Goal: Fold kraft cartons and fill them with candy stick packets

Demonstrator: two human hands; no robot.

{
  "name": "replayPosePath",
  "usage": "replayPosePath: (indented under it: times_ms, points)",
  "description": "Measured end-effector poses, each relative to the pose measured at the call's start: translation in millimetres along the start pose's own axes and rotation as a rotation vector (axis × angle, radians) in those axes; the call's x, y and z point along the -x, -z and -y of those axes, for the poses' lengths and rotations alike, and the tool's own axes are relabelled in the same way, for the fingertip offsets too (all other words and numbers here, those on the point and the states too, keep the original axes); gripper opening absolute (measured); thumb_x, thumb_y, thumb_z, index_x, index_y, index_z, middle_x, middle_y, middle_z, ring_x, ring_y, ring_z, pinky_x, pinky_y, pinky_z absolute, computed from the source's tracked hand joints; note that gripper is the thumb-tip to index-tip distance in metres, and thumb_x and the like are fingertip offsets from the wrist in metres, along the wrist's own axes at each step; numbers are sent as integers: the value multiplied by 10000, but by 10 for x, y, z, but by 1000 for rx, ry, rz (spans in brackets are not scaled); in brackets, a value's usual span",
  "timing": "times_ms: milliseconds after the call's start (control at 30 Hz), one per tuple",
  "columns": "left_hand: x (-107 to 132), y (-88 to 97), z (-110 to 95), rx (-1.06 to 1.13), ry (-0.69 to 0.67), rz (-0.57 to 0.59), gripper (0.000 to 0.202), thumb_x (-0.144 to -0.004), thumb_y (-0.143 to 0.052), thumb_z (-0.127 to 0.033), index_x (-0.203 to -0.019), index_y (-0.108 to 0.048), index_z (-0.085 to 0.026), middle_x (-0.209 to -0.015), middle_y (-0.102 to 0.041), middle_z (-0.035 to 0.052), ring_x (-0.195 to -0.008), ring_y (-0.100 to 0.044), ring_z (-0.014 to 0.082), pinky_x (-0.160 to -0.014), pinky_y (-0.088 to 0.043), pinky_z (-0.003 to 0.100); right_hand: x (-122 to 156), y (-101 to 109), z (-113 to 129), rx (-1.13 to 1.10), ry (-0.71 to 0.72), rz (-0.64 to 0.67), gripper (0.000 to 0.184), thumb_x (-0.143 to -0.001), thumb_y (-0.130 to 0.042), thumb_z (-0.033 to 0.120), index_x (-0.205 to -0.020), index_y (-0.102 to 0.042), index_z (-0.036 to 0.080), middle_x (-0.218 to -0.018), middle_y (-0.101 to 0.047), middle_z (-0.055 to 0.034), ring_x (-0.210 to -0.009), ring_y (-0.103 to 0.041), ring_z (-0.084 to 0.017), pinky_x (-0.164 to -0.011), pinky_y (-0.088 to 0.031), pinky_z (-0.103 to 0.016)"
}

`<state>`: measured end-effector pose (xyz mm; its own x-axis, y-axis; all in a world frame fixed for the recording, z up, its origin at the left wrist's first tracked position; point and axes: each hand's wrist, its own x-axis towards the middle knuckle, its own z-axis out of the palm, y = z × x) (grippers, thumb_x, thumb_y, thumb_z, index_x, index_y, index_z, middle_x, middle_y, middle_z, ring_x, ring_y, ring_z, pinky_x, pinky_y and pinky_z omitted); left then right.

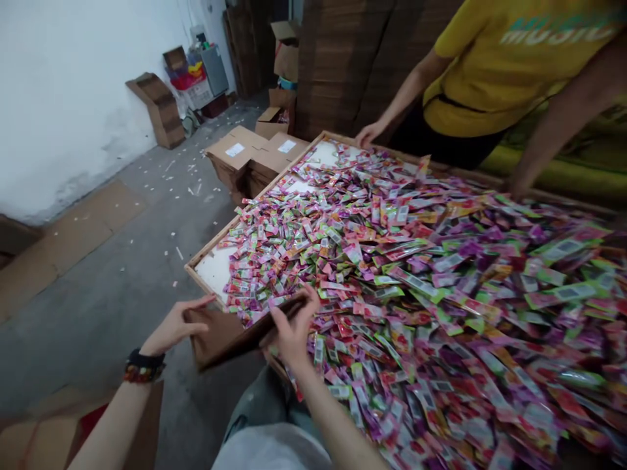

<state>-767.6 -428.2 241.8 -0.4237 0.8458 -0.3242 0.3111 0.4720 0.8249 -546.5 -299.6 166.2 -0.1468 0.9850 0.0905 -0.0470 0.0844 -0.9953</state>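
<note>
The right hand (294, 333) is gripping a folded cardboard sheet (230, 339) with curled fingers, while the left hand (174, 326) is staying open at its edge. Foil sachets (416, 294) are piling just beyond the right fingers.

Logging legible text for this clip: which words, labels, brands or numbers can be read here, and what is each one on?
"MUSIC": teal letters on the co-worker's yellow T-shirt.
White labels on the cardboard cartons: too small to read.
Print on the sachets: too small and blurred to read.
</note>
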Motion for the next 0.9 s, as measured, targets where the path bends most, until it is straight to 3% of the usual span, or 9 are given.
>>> replayPosePath:
  times_ms: [67, 200, 300, 400, 533, 600, 733, 833, 900]
  points:
    - [-39, -127, -134, -51, -23, 115, 571, -620, -811, -403, -1145, -719, -199, -1329, -604, 120, -1260, -537, 332, -1087, -385, 460, -61, -123, 109, 22, -41, -20, 482, -808, -598, 480, -1182, -442, 219, -1143, -481, -80, -1081, -450, -249, -1000, -339, -455]
    - [-34, -151, -281, -291, 35, 119, 408, -721, -679, -517, -911, -789, -173, -1033, -752, 118, -961, -677, 307, -846, -505, 365, -316, -48, 94, 11, -127, -209, 425, -799, -605, 486, -1102, -481, 213, -1092, -506, -64, -1000, -482, -222, -932, -381, -401]
    - [-4, -1, -404, -597, 54, 244, 415, -776, -605, -585, -811, -784, -212, -762, -747, 52, -708, -660, 255, -628, -438, 281, -536, 128, 128, -6, -87, -362, 466, -796, -614, 497, -1126, -470, 200, -1107, -480, -71, -966, -495, -202, -877, -418, -364]
    - [-40, 74, -489, -730, -2, 283, 507, -847, -480, -620, -684, -735, -214, -647, -682, 49, -611, -607, 228, -574, -370, 273, -610, 166, 230, 18, 9, -413, 456, -820, -612, 483, -1143, -470, 193, -1097, -480, -77, -962, -502, -204, -878, -426, -374]
    - [-85, -38, -424, -492, -60, 362, 507, -909, -384, -572, -910, -754, -226, -888, -743, 61, -841, -656, 249, -757, -450, 285, -461, 146, 183, 192, 226, -352, 438, -878, -573, 445, -1222, -519, 180, -1143, -508, -112, -1103, -462, -257, -997, -345, -461]
    - [-57, -131, -367, -404, -90, 376, 487, -916, -384, -559, -997, -740, -236, -1008, -743, 53, -939, -650, 251, -816, -452, 285, -348, 237, 73, 268, 274, -323, 523, -896, -545, 438, -1349, -469, 187, -1213, -491, -135, -1168, -434, -282, -1036, -302, -499]
    - [-15, -257, -317, -495, -133, 299, 498, -929, -363, -555, -863, -727, -222, -847, -734, 62, -794, -638, 241, -739, -443, 297, -65, 641, -188, 289, 261, -284, 733, -903, -478, 496, -1530, -223, 213, -1339, -404, -169, -1235, -412, -330, -1046, -287, -568]
    - [-158, -314, -334, -628, -222, 259, 426, -918, -411, -513, -881, -700, -202, -900, -724, 102, -823, -639, 258, -755, -427, 318, 198, 933, -362, 261, 230, -119, 757, -899, -425, 555, -1542, -177, 242, -1440, -351, -154, -1345, -323, -352, -1100, -188, -620]
    - [-330, -384, -373, -709, -216, 223, 408, -931, -383, -470, -874, -676, -191, -887, -712, 124, -816, -641, 262, -734, -411, 323, 319, 1015, -438, 189, 112, -2, 749, -911, -397, 565, -1543, -139, 257, -1475, -345, -130, -1402, -276, -325, -1135, -144, -604]
